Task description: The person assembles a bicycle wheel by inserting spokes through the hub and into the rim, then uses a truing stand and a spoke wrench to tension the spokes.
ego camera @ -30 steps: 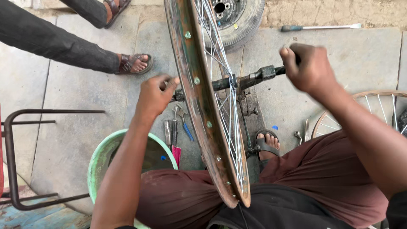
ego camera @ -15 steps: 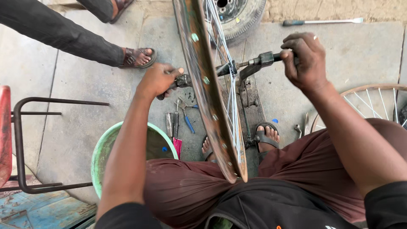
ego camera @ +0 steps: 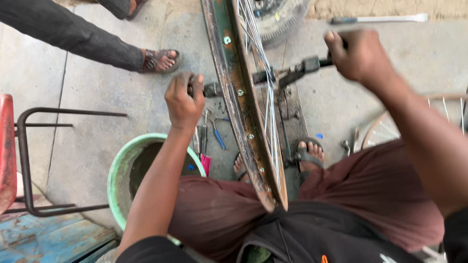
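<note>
- Nearest me, the rusted wheel rim point(ego camera: 243, 126) stands on edge between my knees, its lower end wedged against my lap; judged from here, if the grip at either side slackens, the rim could tip and its rough edge could scrape my thigh.
- My left hand point(ego camera: 184, 100) is clenched around the left end of the axle point(ego camera: 273, 73), fingers curled over it just beside the rim. A slip there looks likely to drive my knuckles into the rim's rusty wall.
- My right hand point(ego camera: 360, 54), blurred, is closed on the other end of the axle, on the far side of the spokes point(ego camera: 263, 97). I cannot tell how firm that hold is; a loose one could let the wheel swing.
- Below, my sandalled feet point(ego camera: 307, 155) sit either side of the rim, near the pliers point(ego camera: 217, 134) and small tools on the concrete floor point(ego camera: 97, 97). A dropped wheel would land right there.
- The green basin point(ego camera: 119, 168) sits just beside my left knee; a lurch could knock it.
- Farther off, another person's sandalled foot point(ego camera: 161, 59) rests on the floor, within reach of a toppling wheel, while a long tool point(ego camera: 380, 19) lies at the far edge.
</note>
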